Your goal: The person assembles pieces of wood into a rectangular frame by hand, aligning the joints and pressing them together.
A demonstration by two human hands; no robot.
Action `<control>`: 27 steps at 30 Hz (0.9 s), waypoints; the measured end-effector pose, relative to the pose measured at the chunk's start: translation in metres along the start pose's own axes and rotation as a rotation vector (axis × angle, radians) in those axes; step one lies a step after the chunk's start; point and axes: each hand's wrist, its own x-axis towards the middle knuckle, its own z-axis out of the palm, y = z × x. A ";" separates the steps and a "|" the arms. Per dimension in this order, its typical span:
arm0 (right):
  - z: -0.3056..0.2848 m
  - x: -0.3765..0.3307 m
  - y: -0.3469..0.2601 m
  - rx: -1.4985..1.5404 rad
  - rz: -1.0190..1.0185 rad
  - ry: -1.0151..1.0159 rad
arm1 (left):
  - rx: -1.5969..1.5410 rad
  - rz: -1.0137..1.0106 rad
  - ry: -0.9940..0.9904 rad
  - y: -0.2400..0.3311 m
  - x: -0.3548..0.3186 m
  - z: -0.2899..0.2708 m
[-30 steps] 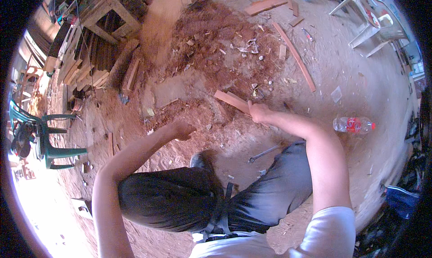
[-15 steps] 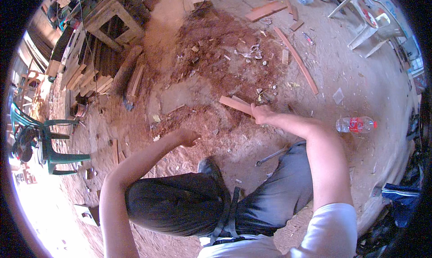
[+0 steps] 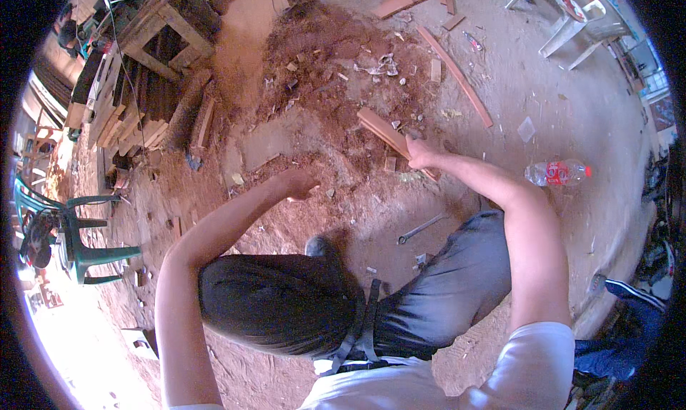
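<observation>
My right hand [image 3: 421, 153] is closed around flat reddish wood strips [image 3: 384, 132], which look like two laid together. Their far ends point up and to the left over the dirt floor. Just below them lies a small wood block [image 3: 390, 164]. My left hand [image 3: 303, 185] hovers over the loose reddish dirt, apart from the wood, its fingers curled in; whatever they may hold is hidden. Between the hands and my right knee, a metal spanner [image 3: 421, 229] rests on the floor.
A clear plastic bottle with a red label [image 3: 557, 173] lies to the right. Beyond the hands are a long wood strip [image 3: 457, 77] and scraps. Stacked boards [image 3: 136, 127] and a wooden frame stand far left, a green chair [image 3: 100, 249] left, a white chair [image 3: 572, 27] far right.
The wood strips in my right hand have swung to a steeper slant, and the small block now shows below them. My left hand stays curled. The whole view has shifted slightly.
</observation>
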 end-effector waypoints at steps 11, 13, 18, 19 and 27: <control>-0.006 -0.010 0.043 -0.022 -0.107 0.027 | -0.059 0.213 0.236 -0.001 0.046 0.008; -0.021 -0.018 0.018 -0.046 -0.172 -0.043 | -0.010 0.194 0.245 -0.005 0.046 0.024; -0.016 -0.041 0.014 -0.292 -0.329 -0.240 | 0.012 0.191 0.133 0.015 0.060 0.023; 0.004 -0.024 -0.020 -0.261 -0.440 -0.242 | 0.065 0.172 0.114 -0.018 0.049 0.069; 0.058 -0.039 -0.006 -0.222 -0.385 -0.423 | -0.055 0.171 0.124 0.000 0.049 0.031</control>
